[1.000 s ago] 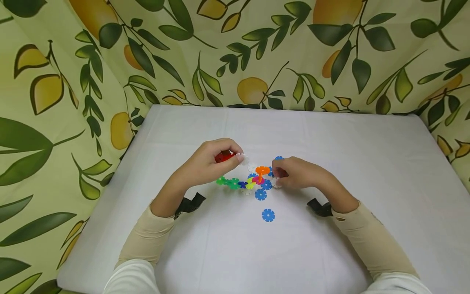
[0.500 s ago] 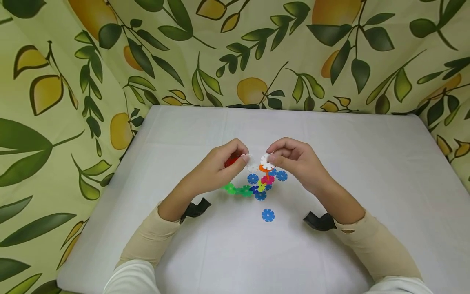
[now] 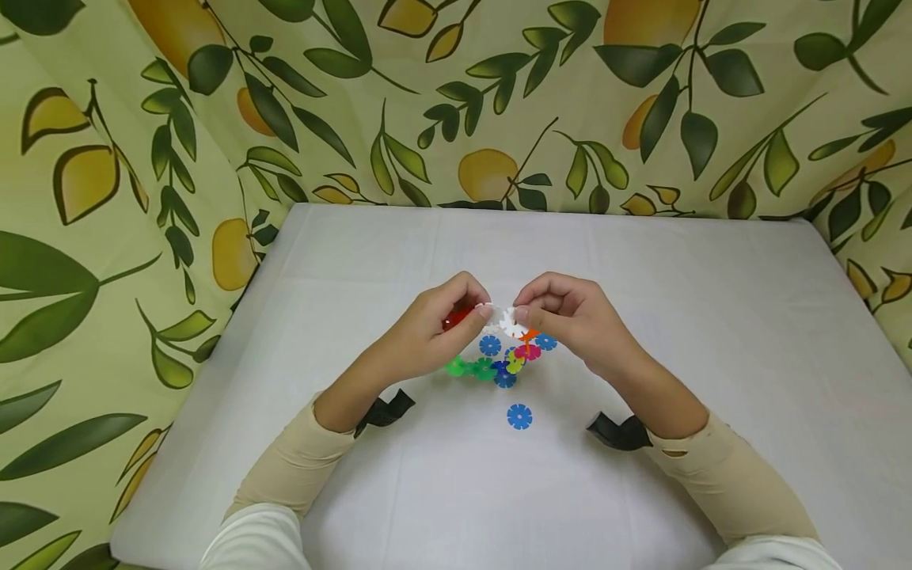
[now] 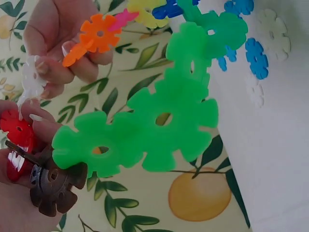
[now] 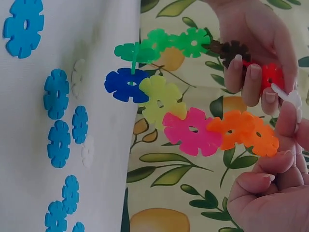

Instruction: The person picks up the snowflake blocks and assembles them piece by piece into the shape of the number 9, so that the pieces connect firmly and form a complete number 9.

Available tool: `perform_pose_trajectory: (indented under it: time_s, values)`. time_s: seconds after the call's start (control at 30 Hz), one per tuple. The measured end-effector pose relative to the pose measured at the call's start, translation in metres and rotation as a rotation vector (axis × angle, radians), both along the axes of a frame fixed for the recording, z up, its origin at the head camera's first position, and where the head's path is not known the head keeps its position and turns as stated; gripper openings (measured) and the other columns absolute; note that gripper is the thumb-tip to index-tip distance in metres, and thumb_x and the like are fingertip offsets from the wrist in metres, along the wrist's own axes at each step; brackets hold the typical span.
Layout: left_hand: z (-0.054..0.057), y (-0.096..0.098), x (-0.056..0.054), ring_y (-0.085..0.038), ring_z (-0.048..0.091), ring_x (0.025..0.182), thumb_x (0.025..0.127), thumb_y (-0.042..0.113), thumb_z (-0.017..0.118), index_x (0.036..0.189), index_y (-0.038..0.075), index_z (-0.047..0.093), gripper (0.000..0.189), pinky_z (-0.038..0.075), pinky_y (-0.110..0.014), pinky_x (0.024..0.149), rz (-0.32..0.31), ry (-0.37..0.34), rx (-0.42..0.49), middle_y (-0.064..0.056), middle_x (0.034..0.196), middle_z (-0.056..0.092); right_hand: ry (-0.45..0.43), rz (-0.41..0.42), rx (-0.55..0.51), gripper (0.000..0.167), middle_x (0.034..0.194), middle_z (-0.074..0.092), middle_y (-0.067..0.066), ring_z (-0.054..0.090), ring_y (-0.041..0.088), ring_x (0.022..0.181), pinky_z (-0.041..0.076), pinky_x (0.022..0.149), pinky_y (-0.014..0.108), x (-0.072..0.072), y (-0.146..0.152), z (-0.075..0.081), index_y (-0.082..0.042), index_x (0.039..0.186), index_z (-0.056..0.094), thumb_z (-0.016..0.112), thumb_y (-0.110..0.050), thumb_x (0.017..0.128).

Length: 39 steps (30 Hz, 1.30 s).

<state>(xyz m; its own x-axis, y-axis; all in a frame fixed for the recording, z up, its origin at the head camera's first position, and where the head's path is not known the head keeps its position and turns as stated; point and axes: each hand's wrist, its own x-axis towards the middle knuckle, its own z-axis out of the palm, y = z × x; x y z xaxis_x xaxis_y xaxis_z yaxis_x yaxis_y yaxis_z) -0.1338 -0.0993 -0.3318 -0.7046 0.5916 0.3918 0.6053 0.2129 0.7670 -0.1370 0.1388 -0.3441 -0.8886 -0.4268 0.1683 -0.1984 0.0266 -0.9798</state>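
Note:
Above the table, my left hand (image 3: 438,324) grips one end of a chain of interlocking plastic snowflake discs, with a red disc (image 5: 271,76) at its fingers and a white one at the tip. My right hand (image 3: 584,321) pinches another white disc (image 4: 33,79) between thumb and fingers, edge to edge with the chain's white end. From the left hand the chain loops down through brown (image 4: 58,191), green (image 4: 164,116), dark blue (image 5: 125,84), yellow (image 5: 161,102) and pink discs (image 5: 193,130). Its orange discs (image 5: 231,129) hang near the right hand. Fingers partly hide the white joint.
Several loose blue discs (image 5: 59,144) lie on the white-covered table (image 3: 456,491) below the chain, one blue disc (image 3: 518,416) nearer the body. Pale white discs (image 4: 273,34) lie among them. A leaf-and-fruit patterned curtain (image 3: 492,103) encloses the back and sides.
The right hand has picked up a white disc from the table and lifted it to the left hand. The left hand has shifted slightly right, and the two white discs now meet.

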Motion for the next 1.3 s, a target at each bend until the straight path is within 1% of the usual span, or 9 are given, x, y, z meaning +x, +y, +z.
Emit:
perform_pose_trajectory:
  time_s: [0.17,0.4,0.5,0.63,0.73,0.8,0.9,1.1,1.3]
  values:
    - [-0.002,0.003,0.002,-0.014,0.052,0.078,0.098,0.003,0.06,0.103,0.005,0.052,0.01,0.05,-0.029,0.064,-0.029,0.042,0.022,-0.003,0.093,0.059,-0.028,-0.007,-0.057,0.005,0.08,0.068,0.01,0.062,0.022,0.074,0.054,0.066,0.028,0.001,-0.002,-0.001,0.003,0.096,0.065,0.068,0.002,0.092]
    - [-0.003,0.01,0.008,-0.01,0.05,0.081,0.097,0.0,0.059,0.1,0.006,0.052,0.009,0.047,-0.025,0.066,-0.054,0.195,0.022,-0.005,0.094,0.058,-0.071,-0.029,-0.158,0.011,0.078,0.068,0.006,0.061,0.015,0.07,0.053,0.062,0.025,0.007,-0.007,0.001,0.001,0.086,0.065,0.065,0.011,0.089]
    - [-0.003,0.011,0.008,-0.01,0.049,0.077,0.096,0.0,0.06,0.099,0.006,0.053,0.01,0.045,-0.025,0.063,-0.049,0.198,0.042,-0.004,0.091,0.058,-0.057,-0.016,-0.139,0.01,0.077,0.067,0.007,0.06,0.016,0.068,0.052,0.061,0.025,0.008,-0.007,0.002,0.001,0.087,0.065,0.065,0.01,0.09]
    - [-0.001,0.007,0.005,-0.016,0.051,0.071,0.096,-0.004,0.058,0.1,0.001,0.054,0.008,0.046,-0.027,0.06,-0.013,0.071,0.162,-0.006,0.088,0.059,0.023,-0.009,-0.079,0.003,0.088,0.065,0.012,0.06,0.024,0.078,0.054,0.068,0.028,0.006,-0.003,0.009,0.002,0.098,0.064,0.065,0.002,0.095]
    - [0.003,0.002,0.003,-0.022,0.055,0.072,0.099,-0.003,0.052,0.102,-0.002,0.053,0.003,0.052,-0.028,0.064,0.038,-0.103,0.319,-0.012,0.087,0.059,0.08,-0.072,-0.037,0.016,0.108,0.062,0.014,0.057,0.028,0.099,0.052,0.083,0.03,0.003,0.001,0.014,0.002,0.112,0.061,0.059,-0.008,0.101]
    - [0.004,0.0,0.002,-0.025,0.058,0.075,0.102,0.001,0.048,0.103,-0.003,0.051,0.005,0.055,-0.029,0.067,0.07,-0.216,0.418,-0.016,0.088,0.059,0.08,-0.11,-0.017,0.023,0.12,0.058,0.014,0.054,0.027,0.113,0.049,0.093,0.028,0.0,0.003,0.015,0.003,0.122,0.057,0.054,-0.011,0.103]
    - [0.005,-0.001,0.001,-0.027,0.06,0.078,0.106,0.007,0.045,0.106,-0.002,0.049,0.01,0.056,-0.028,0.07,0.1,-0.338,0.513,-0.019,0.091,0.058,0.04,-0.099,0.031,0.031,0.13,0.055,0.014,0.052,0.025,0.121,0.047,0.098,0.025,-0.003,0.004,0.012,0.003,0.132,0.05,0.051,-0.011,0.104]
    - [0.001,0.003,-0.002,-0.023,0.066,0.085,0.108,0.008,0.042,0.115,-0.002,0.046,0.013,0.057,-0.029,0.075,0.108,-0.376,0.482,-0.021,0.101,0.062,0.063,-0.118,0.016,0.026,0.114,0.063,0.019,0.06,0.027,0.101,0.054,0.085,0.025,-0.004,-0.004,0.002,0.006,0.123,0.057,0.058,-0.005,0.101]
    - [-0.002,0.006,-0.003,-0.021,0.061,0.075,0.106,0.008,0.044,0.116,-0.001,0.046,0.014,0.052,-0.024,0.064,0.103,-0.378,0.448,-0.02,0.093,0.059,0.127,-0.146,-0.046,0.013,0.098,0.065,0.014,0.061,0.027,0.089,0.055,0.076,0.026,-0.002,-0.007,-0.001,0.007,0.108,0.063,0.06,0.001,0.097]
